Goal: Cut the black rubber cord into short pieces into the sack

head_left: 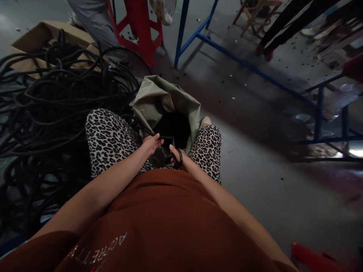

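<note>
Gripping round black scissors [178, 158] in the right hand [175, 154], fingers through the loop handles; pinching a thin black cable [166, 139] in the left hand [151, 143], over the gaping mouth of a crumpled woven sack [159, 100]. Lying beyond, left: tangled rubbery cables [51, 94], flat cardboard [42, 36].

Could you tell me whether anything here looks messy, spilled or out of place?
Yes. The black cable lies in a loose tangle on the floor, spilling over a flattened cardboard box. Small dark bits are scattered across the floor. The sack between the knees sags open, crumpled.
</note>
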Tool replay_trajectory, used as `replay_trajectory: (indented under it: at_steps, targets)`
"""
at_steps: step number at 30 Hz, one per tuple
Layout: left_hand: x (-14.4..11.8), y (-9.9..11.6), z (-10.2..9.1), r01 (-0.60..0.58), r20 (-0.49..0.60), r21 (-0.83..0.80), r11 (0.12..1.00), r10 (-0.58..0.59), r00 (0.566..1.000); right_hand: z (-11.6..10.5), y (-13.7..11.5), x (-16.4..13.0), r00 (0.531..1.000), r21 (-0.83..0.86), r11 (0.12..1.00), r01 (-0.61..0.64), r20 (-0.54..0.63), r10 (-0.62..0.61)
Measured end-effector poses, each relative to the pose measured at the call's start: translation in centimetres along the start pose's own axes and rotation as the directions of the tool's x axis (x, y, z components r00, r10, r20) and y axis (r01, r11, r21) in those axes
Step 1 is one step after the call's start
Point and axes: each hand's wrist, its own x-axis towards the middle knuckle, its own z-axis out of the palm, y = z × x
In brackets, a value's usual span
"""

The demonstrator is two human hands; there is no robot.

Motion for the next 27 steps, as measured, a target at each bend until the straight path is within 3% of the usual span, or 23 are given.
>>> replay_trajectory:
  at_steps: [7, 27]
  targets:
    - [-0.2, -0.2, -0.1, -0.016, 0.019, 0.032, 0.999, 0.015, 1.000, 0.1, -0.2, -0.2, 0.997, -0.025, 1.000, -0.017, 0.080, 0.019]
    - [-1.2, -0.6, 0.1, -0.074, 0.045, 0.123, 0.990, 0.069, 0.997, 0.3, -0.8, -0.2, 0.994, -0.085, 0.996, -0.042, 0.093, 0.050]
